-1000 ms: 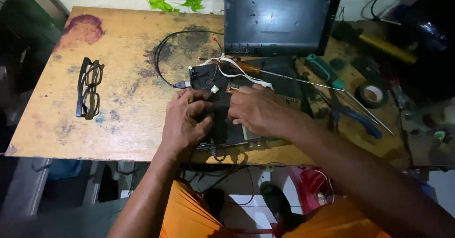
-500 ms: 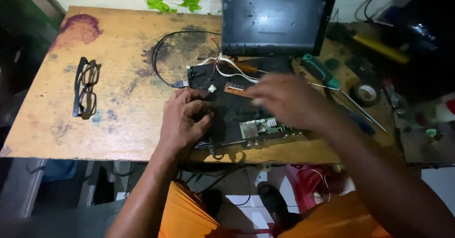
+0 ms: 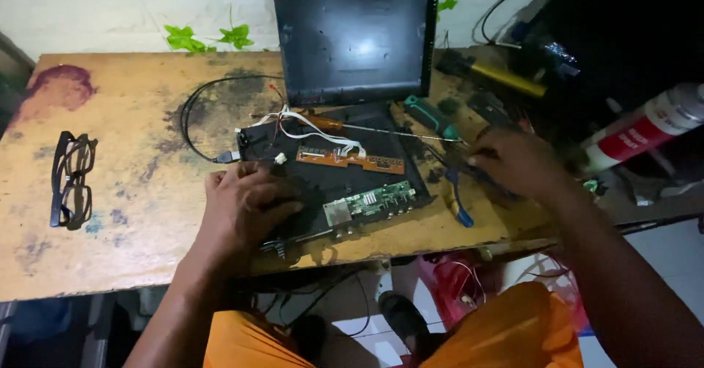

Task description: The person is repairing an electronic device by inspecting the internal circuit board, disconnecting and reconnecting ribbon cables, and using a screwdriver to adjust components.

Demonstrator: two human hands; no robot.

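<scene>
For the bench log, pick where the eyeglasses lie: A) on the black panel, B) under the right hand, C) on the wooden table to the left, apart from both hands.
C: the eyeglasses lie on the wooden table, left of the left hand.

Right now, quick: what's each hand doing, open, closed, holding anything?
Left hand: open, fingers spread, pressing flat on the black metal electronics panel, holding nothing.
Right hand: fingers curled over the tools at the table's right; grip cannot be told.
</scene>
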